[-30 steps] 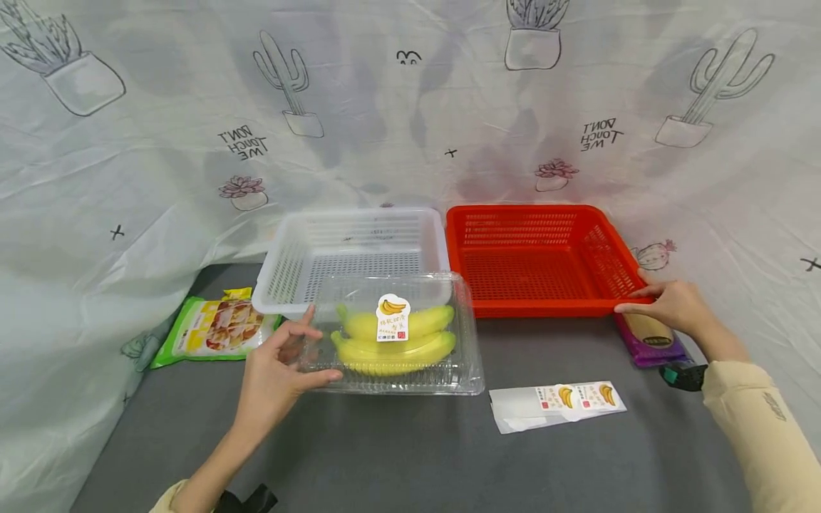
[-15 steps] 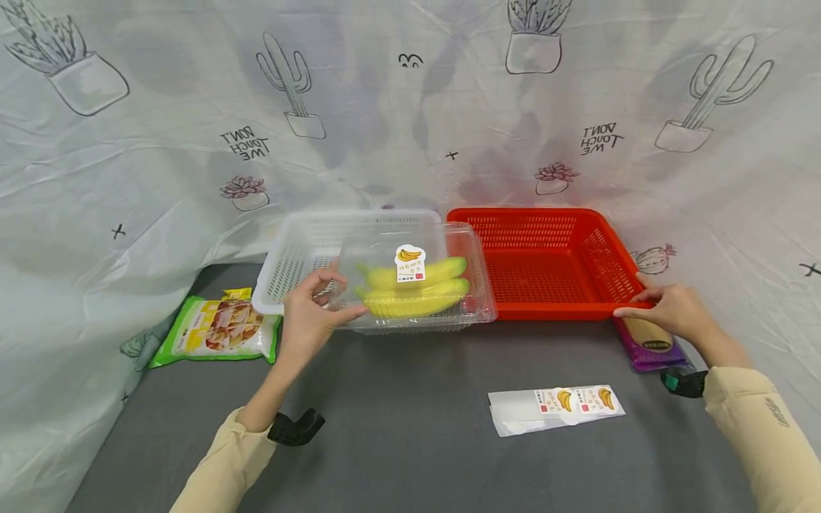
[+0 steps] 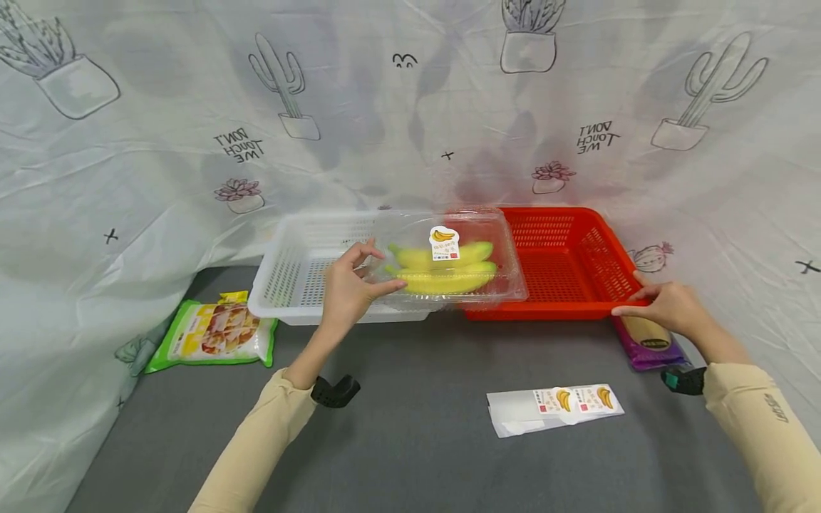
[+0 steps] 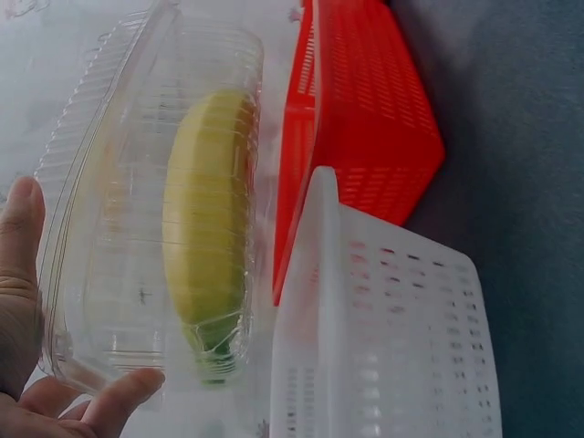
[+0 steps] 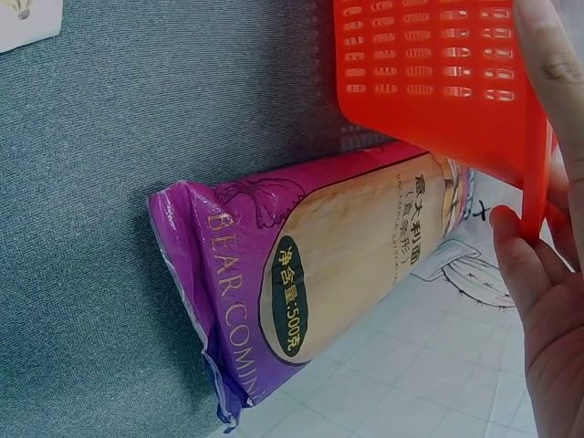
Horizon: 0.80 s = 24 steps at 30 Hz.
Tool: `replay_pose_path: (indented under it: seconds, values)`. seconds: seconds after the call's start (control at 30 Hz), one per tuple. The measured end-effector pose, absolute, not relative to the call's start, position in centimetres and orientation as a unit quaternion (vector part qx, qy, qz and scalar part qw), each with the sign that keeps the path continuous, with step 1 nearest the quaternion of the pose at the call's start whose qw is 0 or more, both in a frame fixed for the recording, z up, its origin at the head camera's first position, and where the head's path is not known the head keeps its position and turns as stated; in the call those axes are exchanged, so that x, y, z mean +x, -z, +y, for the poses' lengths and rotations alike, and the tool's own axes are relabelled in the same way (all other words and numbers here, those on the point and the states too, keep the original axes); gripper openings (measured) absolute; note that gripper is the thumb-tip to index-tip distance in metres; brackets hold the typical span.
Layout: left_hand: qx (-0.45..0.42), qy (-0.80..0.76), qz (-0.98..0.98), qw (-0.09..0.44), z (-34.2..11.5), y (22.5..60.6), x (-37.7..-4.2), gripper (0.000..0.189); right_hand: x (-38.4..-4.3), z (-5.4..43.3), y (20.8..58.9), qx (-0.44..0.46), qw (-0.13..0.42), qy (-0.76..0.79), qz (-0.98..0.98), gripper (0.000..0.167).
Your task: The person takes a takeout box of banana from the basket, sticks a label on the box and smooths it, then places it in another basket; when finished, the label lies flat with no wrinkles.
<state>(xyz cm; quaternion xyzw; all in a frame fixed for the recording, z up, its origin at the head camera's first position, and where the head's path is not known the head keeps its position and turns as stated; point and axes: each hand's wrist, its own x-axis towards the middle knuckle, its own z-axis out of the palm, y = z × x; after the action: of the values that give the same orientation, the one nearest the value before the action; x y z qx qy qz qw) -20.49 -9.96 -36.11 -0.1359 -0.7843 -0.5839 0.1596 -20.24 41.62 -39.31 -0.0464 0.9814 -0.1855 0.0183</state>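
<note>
My left hand (image 3: 351, 288) grips the left end of a clear plastic clamshell box (image 3: 410, 231), thumb at the front and fingers behind. Two yellow bananas (image 3: 445, 278) lie inside it, and a white banana sticker (image 3: 444, 244) is on its lid. The box is held up over the place where the white basket (image 3: 272, 285) and the red basket (image 3: 558, 274) meet. In the left wrist view a banana (image 4: 210, 210) shows through the box wall, above both baskets' rims. My right hand (image 3: 670, 308) pinches the front right corner of the red basket's rim (image 5: 537, 173).
A purple pasta bag (image 3: 651, 345) lies beside the red basket, under my right hand. A green and white food bag (image 3: 218, 331) is left of the white basket. A backing strip with banana stickers (image 3: 554, 407) lies on the grey table (image 3: 417, 427). A printed cloth (image 3: 359, 107) hangs behind.
My left hand has carried the box of bananas away from me and to the right, from in front of the white basket to over both baskets. My right hand stays on the red rim.
</note>
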Motion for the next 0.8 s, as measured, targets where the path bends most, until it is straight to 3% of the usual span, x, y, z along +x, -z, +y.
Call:
replay_pose_path:
  seconds: [0.3,0.8]
  values:
    - [-0.152,0.558,-0.799,0.164,-6.7,36.2,-22.2,0.045,-20.1,41.8,39.5,-0.037,0.037,0.196,0.979,0.059]
    - [-0.186,0.597,-0.768,0.139,-0.5,36.7,-24.7,0.046,-20.4,41.9,39.2,-0.051,0.011,0.187,0.981,0.056]
